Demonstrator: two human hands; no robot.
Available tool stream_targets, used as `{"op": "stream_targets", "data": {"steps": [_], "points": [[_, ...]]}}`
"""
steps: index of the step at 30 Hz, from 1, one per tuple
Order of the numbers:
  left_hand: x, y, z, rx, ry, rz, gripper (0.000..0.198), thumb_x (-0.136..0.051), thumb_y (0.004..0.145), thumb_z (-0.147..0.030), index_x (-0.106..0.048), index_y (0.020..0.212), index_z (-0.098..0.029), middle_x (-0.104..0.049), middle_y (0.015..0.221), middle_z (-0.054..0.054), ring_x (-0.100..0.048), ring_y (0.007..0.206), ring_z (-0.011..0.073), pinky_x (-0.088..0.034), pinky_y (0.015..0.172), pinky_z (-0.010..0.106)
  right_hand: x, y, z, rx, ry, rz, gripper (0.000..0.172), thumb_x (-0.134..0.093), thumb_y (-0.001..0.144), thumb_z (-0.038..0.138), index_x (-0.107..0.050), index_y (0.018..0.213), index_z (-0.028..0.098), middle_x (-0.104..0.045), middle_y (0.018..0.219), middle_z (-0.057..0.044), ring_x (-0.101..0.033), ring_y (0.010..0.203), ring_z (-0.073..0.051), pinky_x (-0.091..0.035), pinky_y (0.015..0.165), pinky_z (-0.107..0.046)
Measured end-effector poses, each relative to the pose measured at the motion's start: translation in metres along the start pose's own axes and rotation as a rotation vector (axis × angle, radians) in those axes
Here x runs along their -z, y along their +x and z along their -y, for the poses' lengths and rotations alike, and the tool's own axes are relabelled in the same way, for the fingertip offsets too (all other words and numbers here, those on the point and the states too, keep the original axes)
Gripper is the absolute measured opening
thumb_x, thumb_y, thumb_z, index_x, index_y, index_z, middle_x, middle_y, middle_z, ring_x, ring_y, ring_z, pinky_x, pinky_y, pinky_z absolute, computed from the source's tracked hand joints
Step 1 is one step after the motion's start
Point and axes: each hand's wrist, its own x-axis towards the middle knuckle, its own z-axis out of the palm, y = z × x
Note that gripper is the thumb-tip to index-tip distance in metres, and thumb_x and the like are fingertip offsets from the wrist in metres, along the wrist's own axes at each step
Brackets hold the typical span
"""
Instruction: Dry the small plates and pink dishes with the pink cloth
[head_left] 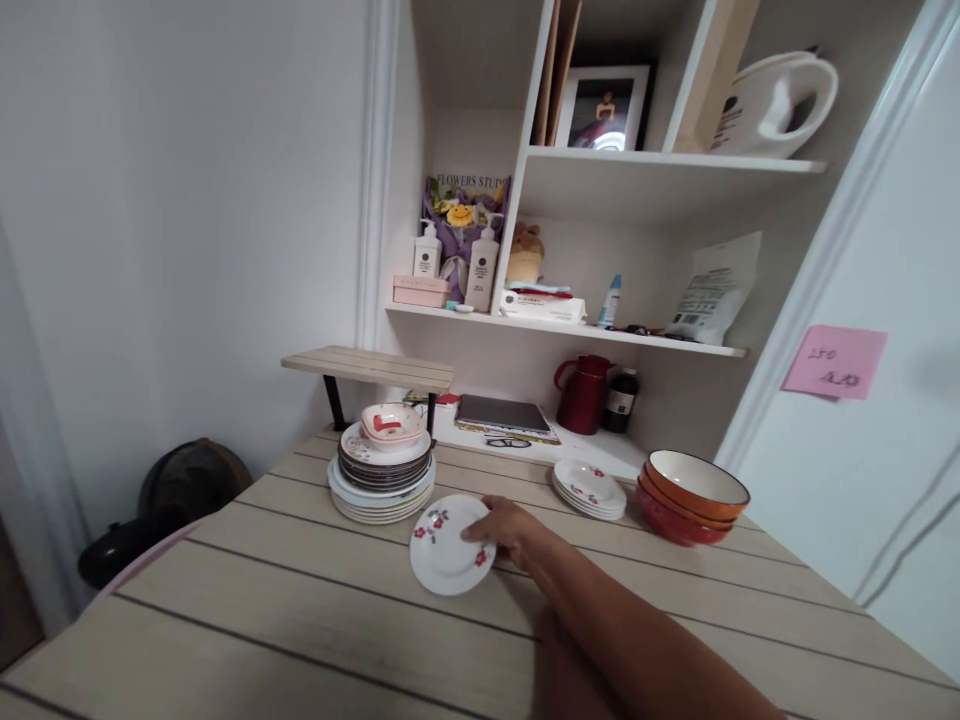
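Note:
My right hand (504,525) grips the right rim of a small white plate (444,560) with red flowers and grey leaves, thumb on top. The plate is tilted toward me over the middle of the table; whether it touches the wood I cannot tell. To its right lies a short stack of matching flowered plates (589,490). Behind it on the left rises a taller stack of larger plates (382,490), topped by a small pinkish bowl (391,425). Orange and red bowls (694,490) sit nested at the far right. My left hand is out of view.
A small raised wooden shelf (367,367) stands behind the tall stack. At the table's back are a dark laptop (504,413), glasses (508,442), a red jug (583,393) and a dark bottle (621,400). White shelving (622,170) rises above the slatted table (300,610).

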Motion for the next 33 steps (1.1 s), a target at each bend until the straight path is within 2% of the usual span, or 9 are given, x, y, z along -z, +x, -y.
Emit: {"op": "stream_targets", "data": {"steps": [4, 7, 10, 13, 16, 18, 21, 28, 33], "points": [[0.014, -0.005, 0.000, -0.028, -0.051, 0.256, 0.046, -0.046, 0.091, -0.038, -0.056, 0.134, -0.028, -0.062, 0.132, 0.010, -0.055, 0.117, 0.0321, -0.044, 0.095, 0.052, 0.019, -0.012, -0.001, 0.012, 0.099, 0.014, 0.051, -0.067, 0.049, 0.002, -0.057, 0.097, 0.018, -0.073, 0.079, -0.005, -0.070, 0.071, -0.026, -0.057, 0.061, -0.039], [0.023, -0.006, -0.001, -0.018, -0.029, 0.318, 0.051, -0.052, 0.086, -0.041, -0.056, 0.133, -0.023, -0.058, 0.135, 0.014, -0.051, 0.119, 0.0350, -0.041, 0.096, 0.055, 0.038, -0.024, -0.007, 0.045, 0.233, -0.054, 0.050, -0.065, 0.054, 0.004, -0.056, 0.102, 0.017, -0.072, 0.080, -0.006, -0.070, 0.068, -0.025, -0.057, 0.059, -0.039], [0.026, -0.007, 0.001, 0.021, 0.012, 0.332, 0.048, -0.061, 0.078, -0.042, -0.066, 0.120, -0.019, -0.062, 0.128, 0.016, -0.051, 0.117, 0.0361, -0.039, 0.098, 0.055, 0.062, -0.036, -0.015, 0.038, 0.341, -0.131, 0.050, -0.062, 0.057, 0.001, -0.054, 0.105, 0.016, -0.071, 0.073, -0.006, -0.068, 0.060, -0.023, -0.057, 0.058, -0.041], [0.029, -0.008, 0.004, 0.025, 0.011, 0.254, 0.033, -0.060, 0.079, -0.035, -0.070, 0.108, -0.024, -0.066, 0.119, 0.010, -0.055, 0.112, 0.0302, -0.042, 0.096, 0.048, 0.087, -0.048, -0.025, 0.039, 0.513, -0.270, 0.052, -0.059, 0.060, 0.001, -0.053, 0.110, 0.016, -0.069, 0.070, -0.004, -0.067, 0.057, -0.022, -0.057, 0.059, -0.039], [0.037, -0.005, 0.008, 0.126, -0.078, 0.120, 0.034, -0.037, 0.091, -0.020, -0.069, 0.101, -0.025, -0.072, 0.099, 0.005, -0.064, 0.094, 0.0194, -0.047, 0.086, 0.034, 0.105, -0.062, -0.034, 0.124, 0.690, -0.398, 0.060, -0.055, 0.060, 0.000, -0.051, 0.117, 0.019, -0.070, 0.073, -0.002, -0.067, 0.060, -0.021, -0.058, 0.063, -0.041], [0.041, -0.001, 0.011, 0.173, -0.154, 0.022, 0.038, -0.031, 0.095, -0.023, -0.069, 0.099, -0.024, -0.073, 0.095, 0.005, -0.066, 0.088, 0.0184, -0.049, 0.080, 0.031, 0.111, -0.071, -0.040, 0.178, 0.771, -0.463, 0.063, -0.053, 0.060, 0.001, -0.051, 0.120, 0.020, -0.070, 0.074, -0.002, -0.066, 0.060, -0.021, -0.058, 0.063, -0.039], [0.043, 0.006, 0.017, 0.142, -0.267, -0.179, 0.034, -0.035, 0.095, -0.028, -0.066, 0.107, -0.020, -0.072, 0.106, 0.010, -0.066, 0.097, 0.0201, -0.050, 0.085, 0.032, 0.114, -0.086, -0.049, 0.184, 0.829, -0.497, 0.066, -0.055, 0.058, 0.002, -0.051, 0.121, 0.021, -0.072, 0.078, -0.002, -0.067, 0.061, -0.021, -0.057, 0.063, -0.037], [0.042, 0.019, 0.030, 0.054, -0.255, -0.535, 0.036, -0.045, 0.090, -0.025, -0.053, 0.125, -0.020, -0.056, 0.116, 0.012, -0.058, 0.108, 0.0233, -0.051, 0.092, 0.040, 0.094, -0.114, -0.053, 0.242, 0.815, -0.227, 0.087, -0.060, 0.051, -0.001, -0.043, 0.133, 0.025, -0.073, 0.094, -0.004, -0.070, 0.080, -0.027, -0.057, 0.069, -0.042], [0.045, 0.022, 0.033, 0.079, -0.019, -0.563, 0.034, -0.050, 0.087, -0.020, -0.055, 0.121, -0.017, -0.053, 0.118, 0.014, -0.052, 0.112, 0.0271, -0.047, 0.093, 0.045, 0.081, -0.117, -0.052, 0.264, 0.906, 0.064, 0.073, -0.068, 0.055, 0.000, -0.054, 0.124, 0.018, -0.073, 0.103, -0.007, -0.070, 0.088, -0.024, -0.053, 0.086, -0.041]]}}
